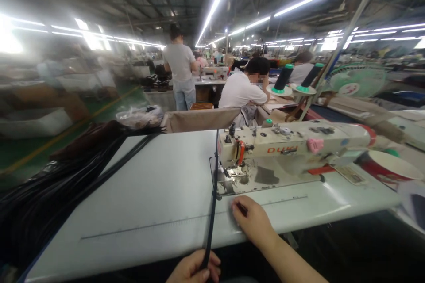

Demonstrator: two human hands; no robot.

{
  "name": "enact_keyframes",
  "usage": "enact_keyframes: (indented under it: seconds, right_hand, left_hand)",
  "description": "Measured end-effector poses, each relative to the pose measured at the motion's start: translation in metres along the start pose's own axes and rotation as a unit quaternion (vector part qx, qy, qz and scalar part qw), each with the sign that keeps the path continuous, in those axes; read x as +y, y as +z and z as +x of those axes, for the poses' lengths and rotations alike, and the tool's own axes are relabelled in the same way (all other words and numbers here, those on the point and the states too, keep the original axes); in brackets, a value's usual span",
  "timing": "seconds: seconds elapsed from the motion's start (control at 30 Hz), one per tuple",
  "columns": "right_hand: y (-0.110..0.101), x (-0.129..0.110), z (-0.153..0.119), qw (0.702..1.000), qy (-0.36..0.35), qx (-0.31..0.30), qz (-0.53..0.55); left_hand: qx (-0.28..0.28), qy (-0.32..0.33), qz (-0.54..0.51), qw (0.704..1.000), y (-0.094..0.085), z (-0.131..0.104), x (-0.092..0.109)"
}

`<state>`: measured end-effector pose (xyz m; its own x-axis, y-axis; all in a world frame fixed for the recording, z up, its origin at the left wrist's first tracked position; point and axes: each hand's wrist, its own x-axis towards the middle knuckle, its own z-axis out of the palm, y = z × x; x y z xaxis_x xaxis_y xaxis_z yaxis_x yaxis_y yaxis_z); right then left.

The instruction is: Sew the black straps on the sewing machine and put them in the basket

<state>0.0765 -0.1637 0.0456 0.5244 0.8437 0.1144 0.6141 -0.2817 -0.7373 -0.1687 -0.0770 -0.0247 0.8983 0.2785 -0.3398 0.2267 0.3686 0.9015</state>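
Observation:
Gripped in my left hand point(194, 267), at the table's front edge, is a narrow black strap point(212, 212). From there the strap runs away from me over the white tabletop point(156, 185), passing just left of the sewing machine's point(288, 150) needle area. My right hand point(254, 221) is closed, with the fingers curled towards the thumb, in front of the machine's bed and right of the strap. Whether something small is between those fingers cannot be made out. The needle point(234, 170) area is too small to read clearly.
Many black strips point(56, 190) hang over the table's left side. Behind the table stands a beige cloth-lined bin point(202, 119). Dark thread cones point(283, 77) rise behind the machine, near a green fan point(358, 82). One person point(244, 86) sits bent forward ahead; another point(179, 68) stands farther back.

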Motion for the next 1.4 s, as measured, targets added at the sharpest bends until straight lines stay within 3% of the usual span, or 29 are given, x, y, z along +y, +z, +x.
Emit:
enact_keyframes:
  seconds: [0.1,0.17,0.23,0.33,0.47,0.63,0.87,1.0,1.2,1.4]
  right_hand:
    - [0.014,-0.017,-0.004,0.967,0.072,-0.125,0.210]
    - [0.023,-0.026,-0.007,0.933,0.112,-0.164,0.300]
    - [0.027,-0.031,-0.012,0.921,0.123,-0.178,0.324]
    - [0.025,-0.033,-0.021,0.924,0.110,-0.214,0.299]
    - [0.014,-0.032,-0.033,0.942,0.052,-0.261,0.202]
    - [0.009,-0.026,-0.044,0.941,-0.021,-0.327,0.087]
    - [0.010,-0.019,-0.054,0.940,-0.025,-0.339,0.000]
    - [0.007,-0.023,-0.055,0.941,-0.032,-0.336,0.004]
    - [-0.004,-0.020,-0.060,0.941,-0.018,-0.336,-0.014]
    - [-0.026,-0.008,-0.069,0.930,0.016,-0.367,0.003]
  left_hand:
    - [-0.020,0.073,0.106,0.991,0.012,0.002,0.018]
    - [-0.014,0.058,0.129,0.990,0.018,0.004,0.029]
    - [0.001,0.023,0.110,0.994,0.019,0.006,0.037]
    - [0.041,-0.021,0.063,0.997,0.011,0.011,0.048]
    - [0.142,0.029,-0.054,0.988,0.005,0.022,0.070]
    - [0.200,0.060,-0.127,0.970,0.006,0.053,0.089]
    - [0.187,0.053,-0.171,0.966,0.007,0.098,0.105]
    - [0.193,0.089,-0.168,0.963,0.007,0.121,0.118]
    - [0.240,0.118,-0.143,0.953,-0.009,0.153,0.128]
    - [0.266,0.119,-0.039,0.956,-0.024,0.174,0.139]
